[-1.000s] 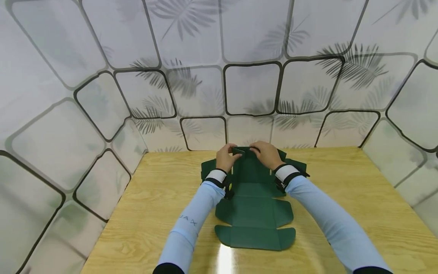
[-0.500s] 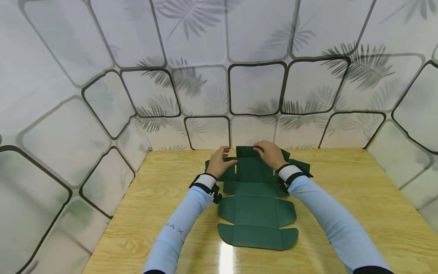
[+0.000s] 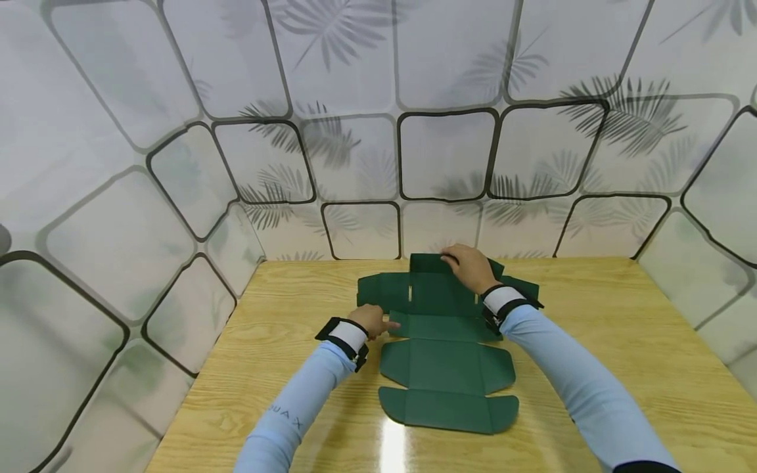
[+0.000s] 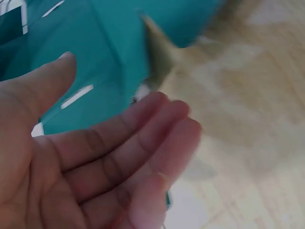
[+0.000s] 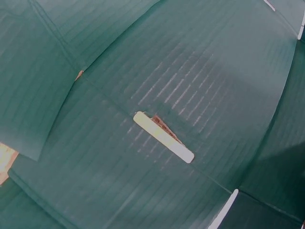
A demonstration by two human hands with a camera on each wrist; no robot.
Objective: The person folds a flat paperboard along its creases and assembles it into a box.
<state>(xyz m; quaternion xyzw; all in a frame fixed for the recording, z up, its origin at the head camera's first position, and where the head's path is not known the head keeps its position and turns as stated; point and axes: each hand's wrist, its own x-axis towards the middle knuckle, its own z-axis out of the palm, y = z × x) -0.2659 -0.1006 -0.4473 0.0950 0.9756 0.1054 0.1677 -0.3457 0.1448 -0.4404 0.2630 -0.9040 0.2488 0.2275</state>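
Note:
An unfolded green cardboard box [image 3: 446, 364] lies on the table, with its far panel and end flap [image 3: 426, 264] raised. At that flap's top edge my right hand [image 3: 469, 266] grips the cardboard with thumb and fingers. The right wrist view is filled by the creased green cardboard [image 5: 214, 86] and a pale slot [image 5: 164, 138]; the hand itself is out of sight there. My left hand [image 3: 371, 320] is beside the box's left side flaps, index finger pointing at the middle panel. In the left wrist view the left hand [image 4: 109, 157] has extended, relaxed fingers and holds nothing.
The light wood table [image 3: 284, 341] extends on both sides of the box. A patterned curtain [image 3: 355, 157] closes off the back and sides, close behind the raised flap. Small side flaps [image 3: 520, 287] stick out at the right.
My left hand has let go of the raised flap's left corner and come down and towards me, to the left of the middle panel. The right hand stays at the top edge.

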